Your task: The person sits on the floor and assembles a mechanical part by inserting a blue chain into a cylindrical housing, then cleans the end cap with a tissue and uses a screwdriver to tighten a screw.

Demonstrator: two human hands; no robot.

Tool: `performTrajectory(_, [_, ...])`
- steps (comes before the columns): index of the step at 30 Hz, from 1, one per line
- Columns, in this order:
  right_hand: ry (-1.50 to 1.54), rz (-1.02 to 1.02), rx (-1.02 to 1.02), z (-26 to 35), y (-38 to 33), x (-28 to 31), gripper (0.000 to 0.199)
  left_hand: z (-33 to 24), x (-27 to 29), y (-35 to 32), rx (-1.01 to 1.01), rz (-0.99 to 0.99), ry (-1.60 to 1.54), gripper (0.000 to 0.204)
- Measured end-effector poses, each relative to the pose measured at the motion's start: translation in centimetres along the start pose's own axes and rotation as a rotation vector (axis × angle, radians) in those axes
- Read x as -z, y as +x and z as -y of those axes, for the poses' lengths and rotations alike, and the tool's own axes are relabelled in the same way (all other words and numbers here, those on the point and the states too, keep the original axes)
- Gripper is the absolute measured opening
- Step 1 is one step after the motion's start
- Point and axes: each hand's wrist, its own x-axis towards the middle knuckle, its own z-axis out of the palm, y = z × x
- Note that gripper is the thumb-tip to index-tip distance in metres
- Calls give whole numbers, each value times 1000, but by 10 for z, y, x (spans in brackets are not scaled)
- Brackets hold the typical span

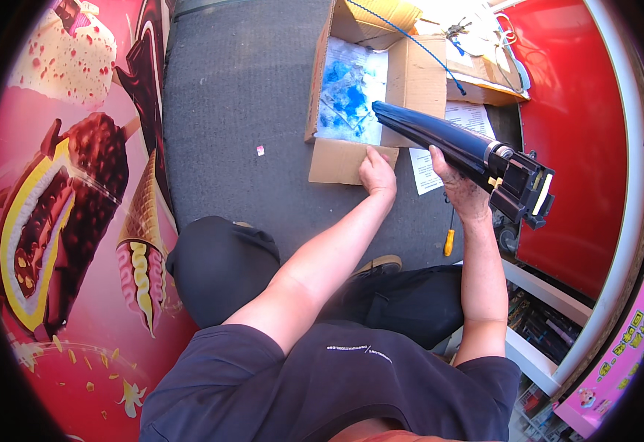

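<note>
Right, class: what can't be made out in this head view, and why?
All in the head view:
Right hand: most fingers, hidden beneath the dark cylinder.
Open box: far end, cut off by the upper edge.
White paper: one sheet or two, the cylinder covers its middle.
Floor scrap: too small to identify.

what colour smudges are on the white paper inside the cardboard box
Bright blue smudges, in the head view.

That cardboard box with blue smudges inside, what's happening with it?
A person's right hand holds a long, dark cylindrical part, its narrower end pointing at the open cardboard box. The left hand grips the box's near flap. Inside lies a white sheet smudged blue. A yellow-handled tool rests on the floor.
</note>
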Motion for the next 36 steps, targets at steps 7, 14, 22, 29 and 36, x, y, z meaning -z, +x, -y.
performTrajectory(7, [-347, 35, 247, -2, 3, 1, 54, 1, 1, 1, 4, 13, 22, 64])
performTrajectory(14, [-52, 64, 65, -1, 4, 3, 49, 2, 0, 1, -23, -4, 21, 64])
performTrajectory(22, [-188, -13, 252, -7, 13, -8, 37, 0, 1, 0, 23, 13, 12, 64])
performTrajectory(29, [169, -60, 46, -4, 29, -25, 40, 1, 1, 1, 0, 9, 15, 64])
performTrajectory(36, [-644, 51, 491, -87, 47, -61, 46, 9, -3, 6, -89, -6, -42, 59])
